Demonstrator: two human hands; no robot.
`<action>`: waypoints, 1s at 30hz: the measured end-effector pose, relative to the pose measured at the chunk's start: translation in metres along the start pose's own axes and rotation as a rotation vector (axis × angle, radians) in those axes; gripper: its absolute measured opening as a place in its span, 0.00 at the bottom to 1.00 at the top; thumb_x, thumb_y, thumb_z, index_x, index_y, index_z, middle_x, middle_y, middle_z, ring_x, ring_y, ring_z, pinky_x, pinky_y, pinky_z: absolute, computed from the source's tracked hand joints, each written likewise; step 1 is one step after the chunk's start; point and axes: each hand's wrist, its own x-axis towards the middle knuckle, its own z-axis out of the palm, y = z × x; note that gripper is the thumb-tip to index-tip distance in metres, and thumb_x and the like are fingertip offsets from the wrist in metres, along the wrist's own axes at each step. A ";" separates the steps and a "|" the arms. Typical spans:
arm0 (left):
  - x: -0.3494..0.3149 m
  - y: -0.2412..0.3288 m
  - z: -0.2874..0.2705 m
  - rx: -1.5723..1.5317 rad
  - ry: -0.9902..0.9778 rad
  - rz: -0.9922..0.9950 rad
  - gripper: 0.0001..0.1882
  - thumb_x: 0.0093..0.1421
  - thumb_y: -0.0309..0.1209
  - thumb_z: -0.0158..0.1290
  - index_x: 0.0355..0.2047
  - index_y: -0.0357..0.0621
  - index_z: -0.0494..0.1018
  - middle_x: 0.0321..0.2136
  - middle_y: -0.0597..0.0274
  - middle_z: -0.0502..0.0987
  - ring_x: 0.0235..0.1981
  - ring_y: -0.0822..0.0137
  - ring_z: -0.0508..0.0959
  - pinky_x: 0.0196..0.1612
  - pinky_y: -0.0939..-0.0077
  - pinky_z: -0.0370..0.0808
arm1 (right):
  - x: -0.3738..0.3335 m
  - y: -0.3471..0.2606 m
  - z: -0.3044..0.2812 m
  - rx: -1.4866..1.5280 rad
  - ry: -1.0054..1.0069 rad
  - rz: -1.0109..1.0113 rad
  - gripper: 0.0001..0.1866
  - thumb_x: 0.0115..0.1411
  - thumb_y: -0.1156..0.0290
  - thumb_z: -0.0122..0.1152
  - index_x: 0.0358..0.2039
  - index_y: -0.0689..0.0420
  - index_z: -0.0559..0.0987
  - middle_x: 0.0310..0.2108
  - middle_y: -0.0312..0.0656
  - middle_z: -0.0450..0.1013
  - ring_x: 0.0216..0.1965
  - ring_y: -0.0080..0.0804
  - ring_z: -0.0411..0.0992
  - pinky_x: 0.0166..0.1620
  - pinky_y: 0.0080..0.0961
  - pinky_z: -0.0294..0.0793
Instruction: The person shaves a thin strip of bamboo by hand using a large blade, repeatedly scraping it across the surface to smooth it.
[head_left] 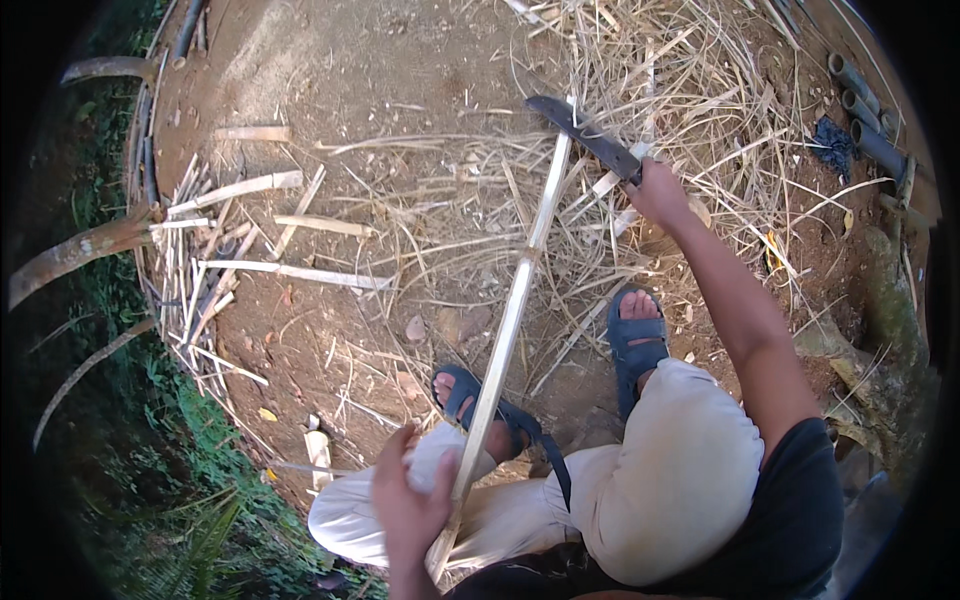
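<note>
My right hand [662, 195] is closed round the handle of a dark-bladed machete [598, 146]. Its blade crosses the far end of a long, pale split bamboo strip [515, 300]. That strip slants from between my legs, past my left foot, to the blade. Beside its near end is my left hand [412, 500], fingers and thumb apart. The thumb lies close to the strip's edge; whether it touches cannot be made out. Below are my knees in light trousers [680, 470] and my feet in dark sandals [637, 345].
Thin bamboo shavings [690, 90] litter the brown dirt ahead and to the right. Split bamboo pieces [205, 260] are heaped at left, beside green plants [170, 450]. Cut bamboo poles [875, 145] and a dark crumpled thing [832, 145] lie at far right, near a tree trunk [893, 300].
</note>
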 end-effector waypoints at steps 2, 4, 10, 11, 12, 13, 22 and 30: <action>0.023 -0.008 0.058 -0.082 -0.077 -0.029 0.28 0.55 0.44 0.63 0.45 0.32 0.71 0.34 0.45 0.80 0.35 0.50 0.81 0.39 0.63 0.77 | -0.005 -0.010 0.003 0.015 0.029 -0.049 0.18 0.56 0.63 0.62 0.37 0.66 0.73 0.35 0.60 0.76 0.39 0.56 0.76 0.43 0.45 0.76; 0.043 -0.012 0.091 -0.306 -0.368 -0.209 0.24 0.59 0.46 0.60 0.41 0.35 0.71 0.27 0.51 0.78 0.26 0.58 0.80 0.30 0.68 0.76 | -0.009 -0.011 0.006 -0.003 0.072 -0.081 0.18 0.57 0.64 0.61 0.39 0.66 0.72 0.36 0.60 0.75 0.38 0.56 0.76 0.42 0.45 0.76; 0.047 -0.010 0.086 -0.683 -0.703 -0.640 0.22 0.67 0.51 0.49 0.27 0.45 0.66 0.11 0.71 0.61 0.09 0.76 0.60 0.13 0.79 0.58 | -0.036 -0.028 -0.020 0.006 0.042 -0.037 0.19 0.61 0.59 0.54 0.41 0.65 0.71 0.34 0.58 0.76 0.36 0.56 0.76 0.41 0.47 0.76; 0.034 -0.005 0.072 -0.681 -0.682 -0.647 0.23 0.67 0.51 0.48 0.26 0.45 0.65 0.11 0.73 0.59 0.09 0.77 0.57 0.13 0.79 0.56 | -0.045 -0.031 -0.022 0.038 0.055 -0.050 0.19 0.61 0.59 0.54 0.41 0.64 0.70 0.33 0.58 0.76 0.35 0.56 0.76 0.41 0.47 0.75; 0.024 -0.004 0.066 -0.680 -0.671 -0.654 0.24 0.68 0.52 0.47 0.25 0.45 0.65 0.11 0.74 0.57 0.09 0.78 0.55 0.12 0.79 0.54 | -0.055 -0.030 -0.026 0.064 0.067 -0.057 0.19 0.61 0.59 0.54 0.40 0.64 0.70 0.32 0.57 0.76 0.35 0.56 0.76 0.40 0.47 0.75; 0.014 -0.013 0.062 -0.697 -0.697 -0.686 0.24 0.68 0.52 0.47 0.25 0.45 0.65 0.11 0.74 0.57 0.09 0.78 0.55 0.12 0.80 0.54 | -0.065 -0.030 -0.030 0.071 0.111 -0.035 0.18 0.61 0.58 0.55 0.37 0.63 0.71 0.28 0.55 0.76 0.32 0.56 0.76 0.38 0.46 0.75; 0.002 -0.022 0.083 -0.726 -0.873 -0.711 0.23 0.67 0.53 0.48 0.27 0.46 0.66 0.12 0.74 0.60 0.10 0.80 0.57 0.13 0.81 0.54 | -0.115 0.007 -0.031 0.047 -0.090 -0.033 0.17 0.59 0.59 0.59 0.35 0.62 0.73 0.27 0.52 0.76 0.28 0.51 0.77 0.34 0.44 0.77; 0.000 -0.024 0.083 -0.641 -0.944 -0.765 0.24 0.67 0.54 0.46 0.28 0.46 0.66 0.12 0.73 0.60 0.10 0.79 0.60 0.13 0.81 0.56 | -0.057 0.069 -0.012 -0.153 -0.088 0.063 0.19 0.57 0.58 0.61 0.39 0.62 0.73 0.31 0.54 0.77 0.34 0.52 0.78 0.41 0.45 0.78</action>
